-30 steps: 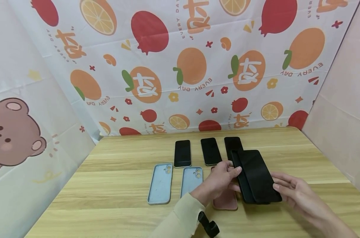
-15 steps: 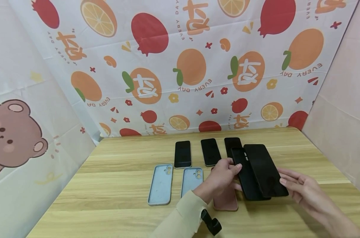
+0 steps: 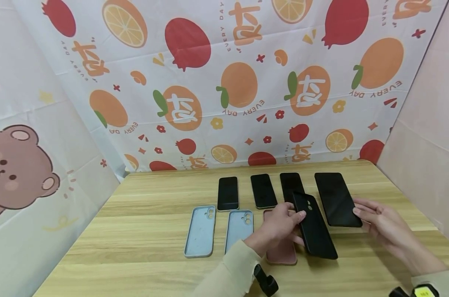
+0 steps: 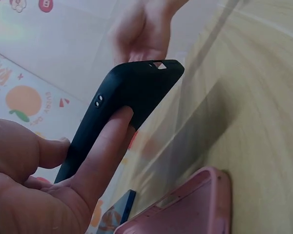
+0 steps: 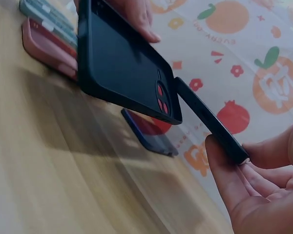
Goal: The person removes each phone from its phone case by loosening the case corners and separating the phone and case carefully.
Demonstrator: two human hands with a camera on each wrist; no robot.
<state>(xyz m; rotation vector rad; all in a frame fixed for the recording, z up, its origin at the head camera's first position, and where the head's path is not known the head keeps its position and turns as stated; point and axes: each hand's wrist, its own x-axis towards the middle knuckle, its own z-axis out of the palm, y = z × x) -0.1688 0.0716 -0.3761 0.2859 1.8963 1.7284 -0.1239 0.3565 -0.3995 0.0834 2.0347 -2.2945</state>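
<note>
My left hand (image 3: pixel 280 227) grips a black phone case (image 3: pixel 316 233) by its left side, thumb on one face and fingers beneath. The case hangs tilted above the table, and the right wrist view shows its hollow inside and camera cutouts. A black phone (image 3: pixel 338 202) is pinched at its lower right edge between the thumb and fingers of my right hand (image 3: pixel 385 227). Phone and case are apart in the head view. Below the left hand lies a pink phone case (image 3: pixel 281 250), partly covered by that hand.
Two light blue phone cases (image 3: pixel 200 232) lie left of the pink one, the nearer one partly behind my left arm. Behind them is a row of dark-screened phones (image 3: pixel 228 194). A fruit-patterned cloth (image 3: pixel 239 82) rises at the back edge of the wooden table (image 3: pixel 135 231).
The black phone has come out of the black case, moving right and away with my right hand. The left hand keeps holding the case, which now tilts more.
</note>
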